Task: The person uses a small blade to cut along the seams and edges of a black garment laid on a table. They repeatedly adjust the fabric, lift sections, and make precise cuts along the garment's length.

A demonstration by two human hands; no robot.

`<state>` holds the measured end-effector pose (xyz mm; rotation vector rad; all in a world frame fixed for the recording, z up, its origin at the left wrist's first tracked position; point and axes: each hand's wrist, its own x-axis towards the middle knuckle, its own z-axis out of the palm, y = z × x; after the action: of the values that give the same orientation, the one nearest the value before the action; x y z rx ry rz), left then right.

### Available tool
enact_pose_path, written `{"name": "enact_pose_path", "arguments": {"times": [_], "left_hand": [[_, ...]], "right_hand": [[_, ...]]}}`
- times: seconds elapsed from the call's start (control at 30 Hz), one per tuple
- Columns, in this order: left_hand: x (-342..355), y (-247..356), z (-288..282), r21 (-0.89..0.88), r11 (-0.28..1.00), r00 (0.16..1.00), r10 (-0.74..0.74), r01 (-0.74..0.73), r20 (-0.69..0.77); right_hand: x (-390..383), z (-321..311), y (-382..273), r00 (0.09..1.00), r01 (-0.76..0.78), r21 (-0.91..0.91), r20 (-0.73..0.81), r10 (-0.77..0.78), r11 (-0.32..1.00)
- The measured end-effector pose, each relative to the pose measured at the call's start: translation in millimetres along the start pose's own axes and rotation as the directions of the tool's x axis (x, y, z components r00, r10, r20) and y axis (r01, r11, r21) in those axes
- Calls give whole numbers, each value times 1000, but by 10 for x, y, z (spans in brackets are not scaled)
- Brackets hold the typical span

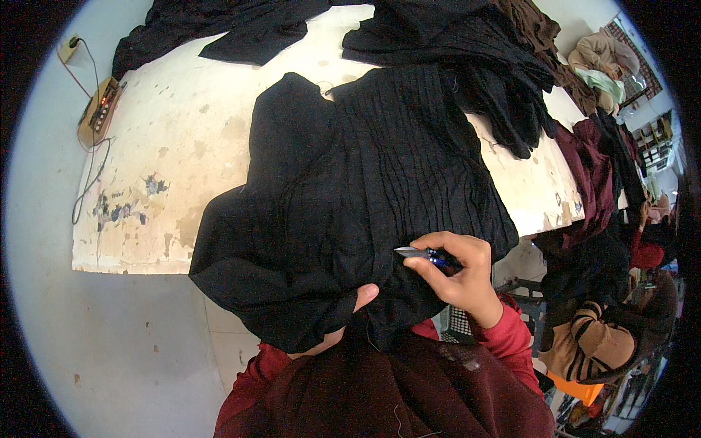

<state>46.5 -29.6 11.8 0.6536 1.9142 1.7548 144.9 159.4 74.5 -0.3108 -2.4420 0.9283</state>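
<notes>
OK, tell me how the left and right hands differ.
The left hand lies mostly hidden beneath the black pleated cloth, its thumb on top, while the right hand is largely in view. The left hand holds that cloth; the right hand pinches a small pointed tool. Both have red sleeves.

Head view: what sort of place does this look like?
Likely a garment workshop: the right hand holds what look like thread snips over a pleated black garment, and more black cloth lies heaped on the pale worktable.
</notes>
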Motion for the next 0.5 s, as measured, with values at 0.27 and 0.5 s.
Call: {"name": "enact_pose_path", "arguments": {"times": [0.27,0.5], "left_hand": [[-3,-41,-17,8,1000,999,-22,21,38],[14,70,42,-94,995,997,40,-46,-64]], "right_hand": [[4,-32,-60,995,-33,-58,88,38,998],[38,-31,-76,994,-102,48,47,100,994]]}}
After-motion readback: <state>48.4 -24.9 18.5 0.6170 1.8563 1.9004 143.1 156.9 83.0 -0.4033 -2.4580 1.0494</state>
